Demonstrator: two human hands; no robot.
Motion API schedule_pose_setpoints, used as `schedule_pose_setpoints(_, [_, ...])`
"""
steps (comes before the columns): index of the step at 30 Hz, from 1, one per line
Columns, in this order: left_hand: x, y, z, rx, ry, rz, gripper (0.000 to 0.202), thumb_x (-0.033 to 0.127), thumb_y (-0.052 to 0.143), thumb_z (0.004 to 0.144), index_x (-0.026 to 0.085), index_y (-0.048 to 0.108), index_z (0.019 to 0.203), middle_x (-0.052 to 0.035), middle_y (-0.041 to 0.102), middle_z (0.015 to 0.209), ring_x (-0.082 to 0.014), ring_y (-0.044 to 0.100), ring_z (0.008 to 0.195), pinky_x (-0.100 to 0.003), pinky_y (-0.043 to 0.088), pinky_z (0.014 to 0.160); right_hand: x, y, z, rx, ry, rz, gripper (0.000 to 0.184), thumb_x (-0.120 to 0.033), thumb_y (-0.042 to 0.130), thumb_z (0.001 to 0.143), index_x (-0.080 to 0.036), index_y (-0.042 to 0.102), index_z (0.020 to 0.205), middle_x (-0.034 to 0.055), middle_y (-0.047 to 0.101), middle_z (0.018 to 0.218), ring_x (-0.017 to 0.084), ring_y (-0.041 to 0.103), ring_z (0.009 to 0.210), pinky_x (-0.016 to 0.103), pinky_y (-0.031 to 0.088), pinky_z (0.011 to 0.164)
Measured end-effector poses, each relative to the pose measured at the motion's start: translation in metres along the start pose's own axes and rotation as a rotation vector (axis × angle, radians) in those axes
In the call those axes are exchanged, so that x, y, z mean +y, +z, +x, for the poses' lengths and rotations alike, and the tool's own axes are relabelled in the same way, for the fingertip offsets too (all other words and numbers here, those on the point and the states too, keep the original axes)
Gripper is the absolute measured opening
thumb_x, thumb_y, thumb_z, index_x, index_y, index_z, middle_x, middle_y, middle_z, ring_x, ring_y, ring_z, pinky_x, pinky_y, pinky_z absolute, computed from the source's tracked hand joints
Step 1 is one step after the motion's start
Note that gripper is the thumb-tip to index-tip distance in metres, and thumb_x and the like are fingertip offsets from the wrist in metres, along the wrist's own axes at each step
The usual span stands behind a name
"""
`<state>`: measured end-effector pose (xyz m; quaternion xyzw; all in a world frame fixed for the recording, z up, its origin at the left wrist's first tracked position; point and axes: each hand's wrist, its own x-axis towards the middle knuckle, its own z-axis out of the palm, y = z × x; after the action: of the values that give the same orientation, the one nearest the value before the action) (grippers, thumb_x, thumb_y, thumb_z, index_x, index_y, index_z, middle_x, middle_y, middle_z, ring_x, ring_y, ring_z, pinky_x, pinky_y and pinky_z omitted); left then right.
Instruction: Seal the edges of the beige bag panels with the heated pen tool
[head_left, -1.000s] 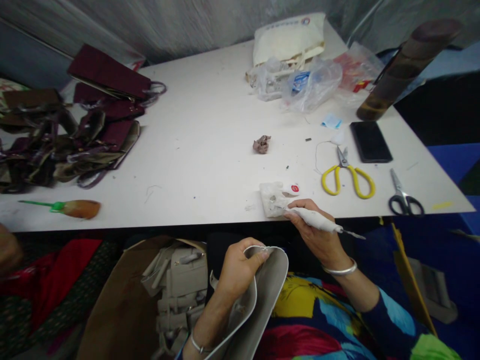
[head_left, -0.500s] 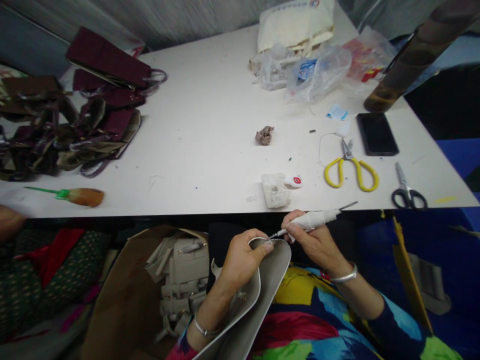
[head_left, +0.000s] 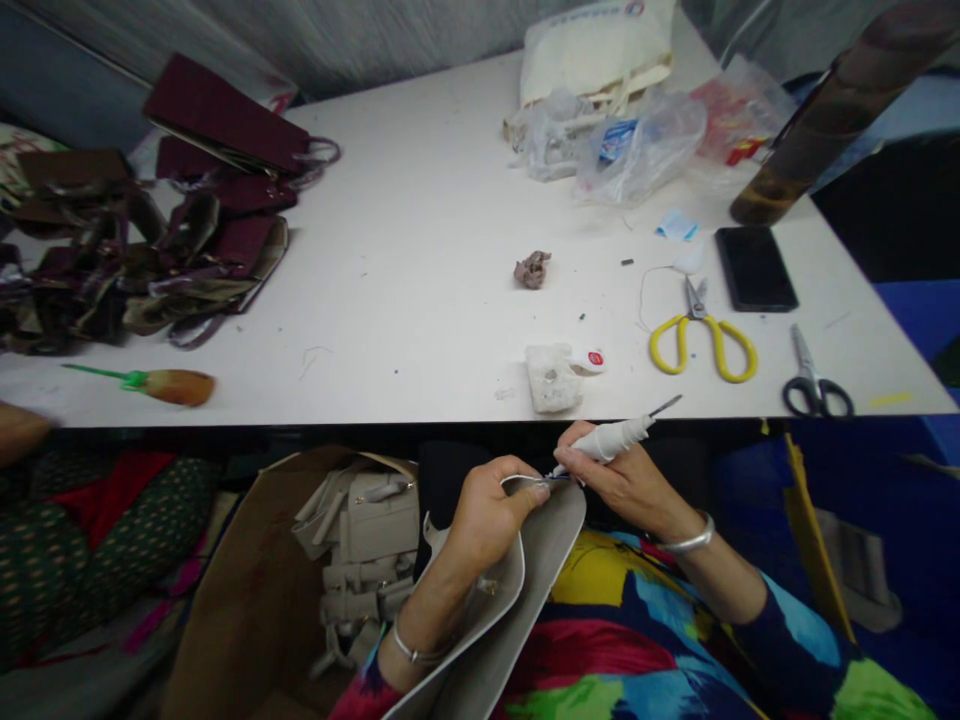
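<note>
My left hand is closed on the upper edge of a light grey bag, thumb on the near side and fingers behind. The bag's flap-like rounded panels hang open below that hand, over my lap. In my right hand is a slim tool with a white-wrapped handle, held like a pen. A thin metal piece sticks out of its upper end. Its lower tip meets the bag's edge beside my left thumb; a small dark line shows there, too fine to make out.
On the table lie yellow-handled scissors, black-handled scissors, a phone, a white block and a green-tipped awl. Maroon bags pile up left. A carton holds grey bags. Another person's hand is at far left.
My right hand has shifted slightly left and down, bringing the white-wrapped tool closer to the bag's edge. My left hand keeps its hold on the bag. The view has moved slightly.
</note>
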<state>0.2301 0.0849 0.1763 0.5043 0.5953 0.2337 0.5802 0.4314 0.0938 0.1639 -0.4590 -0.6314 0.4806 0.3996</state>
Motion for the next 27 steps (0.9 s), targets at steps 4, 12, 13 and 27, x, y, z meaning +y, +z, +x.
schedule_pose_setpoints(4, [-0.001,0.0,0.0,0.008,0.001,-0.034,0.014,0.029,0.075,0.072,0.017,0.071,0.069,-0.0028,0.067,0.068,-0.0177,0.058,0.067,-0.028,0.042,0.067,0.0,0.002,-0.001,0.016,-0.006,0.015,0.034,-0.047,0.058,0.106,-0.02,0.066,0.087,0.0013,0.063,0.074,0.018,0.059,0.068,0.03,0.048,0.066])
schedule_pose_setpoints(12, [-0.006,-0.003,0.003,0.032,-0.018,-0.035,0.016,0.031,0.076,0.069,0.016,0.071,0.067,-0.0026,0.066,0.064,-0.017,0.055,0.064,-0.028,0.04,0.063,0.013,0.024,-0.019,0.15,0.156,0.275,0.039,-0.05,0.061,0.105,-0.019,0.064,0.082,0.001,0.063,0.068,0.017,0.059,0.06,0.028,0.048,0.057])
schedule_pose_setpoints(13, [-0.007,-0.004,0.003,0.038,-0.025,-0.04,0.016,0.031,0.076,0.069,0.016,0.071,0.067,-0.0024,0.065,0.063,-0.0166,0.054,0.063,-0.028,0.039,0.061,0.014,0.026,-0.02,0.176,0.154,0.293,0.038,-0.05,0.062,0.105,-0.019,0.064,0.083,0.001,0.063,0.069,0.017,0.06,0.061,0.028,0.049,0.058])
schedule_pose_setpoints(27, [-0.022,-0.026,0.007,0.162,-0.111,-0.348,0.028,0.033,0.089,0.059,0.013,0.074,0.073,-0.0033,0.069,0.067,-0.0143,0.056,0.062,-0.024,0.042,0.06,0.006,-0.015,0.02,0.51,-0.125,-0.098,0.027,-0.046,0.062,0.106,-0.02,0.066,0.099,0.0026,0.065,0.085,0.019,0.062,0.078,0.033,0.051,0.077])
